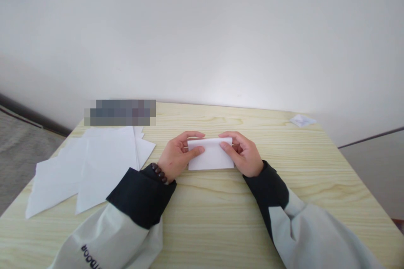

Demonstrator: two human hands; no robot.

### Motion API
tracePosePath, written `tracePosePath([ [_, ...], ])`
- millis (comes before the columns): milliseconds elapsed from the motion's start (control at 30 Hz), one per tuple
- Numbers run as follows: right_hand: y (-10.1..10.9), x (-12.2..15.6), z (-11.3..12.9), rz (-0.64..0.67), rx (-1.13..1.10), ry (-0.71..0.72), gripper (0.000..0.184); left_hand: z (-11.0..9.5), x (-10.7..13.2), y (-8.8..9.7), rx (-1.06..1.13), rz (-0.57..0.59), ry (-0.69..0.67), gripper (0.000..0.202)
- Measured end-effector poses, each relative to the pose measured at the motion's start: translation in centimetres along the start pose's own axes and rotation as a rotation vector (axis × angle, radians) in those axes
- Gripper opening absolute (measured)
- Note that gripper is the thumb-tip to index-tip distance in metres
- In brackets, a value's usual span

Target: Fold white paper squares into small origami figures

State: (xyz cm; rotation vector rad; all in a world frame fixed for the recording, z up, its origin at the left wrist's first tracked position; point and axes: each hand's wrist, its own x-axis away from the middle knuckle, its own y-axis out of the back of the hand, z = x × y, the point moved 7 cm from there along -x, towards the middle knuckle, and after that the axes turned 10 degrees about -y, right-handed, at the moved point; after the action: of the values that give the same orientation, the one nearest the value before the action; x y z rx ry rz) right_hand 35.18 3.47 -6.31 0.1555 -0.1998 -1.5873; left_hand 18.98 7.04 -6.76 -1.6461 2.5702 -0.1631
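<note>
— What's lying around on that table?

— Loose white sheets are spreading over the left part of the surface, overlapping and fanning toward its left edge. Behind them, at the far left corner, a dark thing is sitting, too blurred for me to name. A small folded paper piece is resting at the far right corner, and the wall is rising behind the far edge.

— Anything getting in the way?

— The left sleeve is hiding part of the sheets, and their right-hand tip is lying near the left hand.

— And the hands?

— Both are grasping one white folded paper. The left is pinching its left end, thumb in front, fingers curling behind; the right hand is doing the same at the other end.

— Where is it, and which way is it pointing?

— They're holding it around the middle of the surface, between the left and right edges. Its long axis is running left to right, roughly along the far edge, with the rounded upper side facing the wall. I can't tell whether its lower edge is touching the wood.
</note>
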Motion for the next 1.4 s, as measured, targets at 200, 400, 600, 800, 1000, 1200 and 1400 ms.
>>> tracePosePath([
  [200,0.0,0.0,0.0,-0.001,0.016,0.004,0.026,-0.2,0.1,-0.1,-0.013,-0.009,0.008,0.044],
  [400,0.0,0.1,0.2,-0.006,0.056,0.008,0.026,-0.3,0.2,0.3,-0.100,-0.080,0.059,0.043],
  [600,-0.1,0.1,0.3,0.006,0.074,0.006,0.025,-0.2,0.3,0.4,-0.087,-0.102,0.094,0.042],
  [800,-0.1,0.0,0.2,0.014,0.058,0.006,0.026,-0.1,0.3,0.4,-0.087,-0.106,0.086,0.044],
  [1000,-0.2,0.0,0.2,0.023,0.059,0.003,0.027,0.0,0.3,0.4,-0.077,-0.107,0.096,0.045],
  [1200,-0.2,0.1,0.4,0.015,0.084,0.043,0.023,0.1,0.5,0.4,-0.067,-0.129,0.111,0.042],
  [1400,-0.4,0.6,2.0,-0.093,0.207,0.165,0.016,-0.4,0.8,0.3,-0.235,-0.167,0.068,0.036],
])
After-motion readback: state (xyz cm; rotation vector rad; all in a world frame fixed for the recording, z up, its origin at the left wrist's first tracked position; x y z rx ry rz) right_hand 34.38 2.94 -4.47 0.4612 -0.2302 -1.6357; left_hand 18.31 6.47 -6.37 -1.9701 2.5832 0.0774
